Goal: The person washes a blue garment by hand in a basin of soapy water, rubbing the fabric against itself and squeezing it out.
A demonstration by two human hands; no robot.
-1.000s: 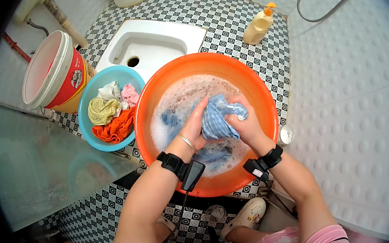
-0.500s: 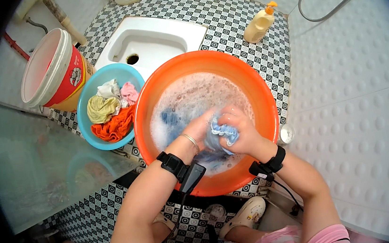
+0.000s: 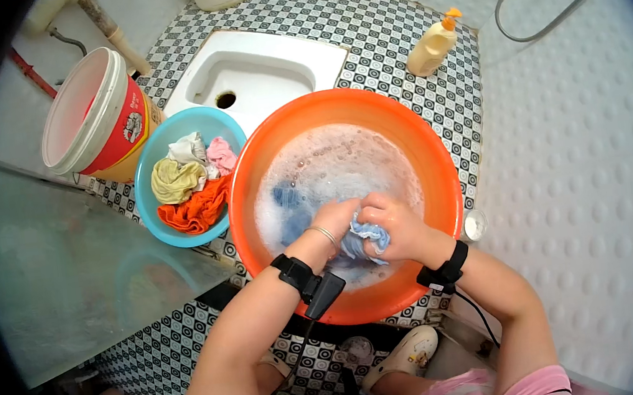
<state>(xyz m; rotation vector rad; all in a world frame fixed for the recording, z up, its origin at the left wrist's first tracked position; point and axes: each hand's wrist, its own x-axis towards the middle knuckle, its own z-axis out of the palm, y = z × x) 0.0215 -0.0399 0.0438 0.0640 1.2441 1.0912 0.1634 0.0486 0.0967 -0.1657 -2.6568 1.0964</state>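
An orange basin of soapy water sits on the patterned tile floor. Both my hands are in it, bunching a light blue cloth between them. My left hand presses the cloth from the left, and my right hand grips it from the right. More of the blue fabric lies under the foam to the left. Each wrist wears a black band with a cable.
A small blue bowl with yellow, orange, white and pink cloths stands left of the basin. A white and red bucket is behind it, a white squat pan beyond, a yellow bottle at back right.
My hands have pulled the cloth back toward me and squeezed it into a tighter bunch; a second ago it was spread wider, farther out in the basin.
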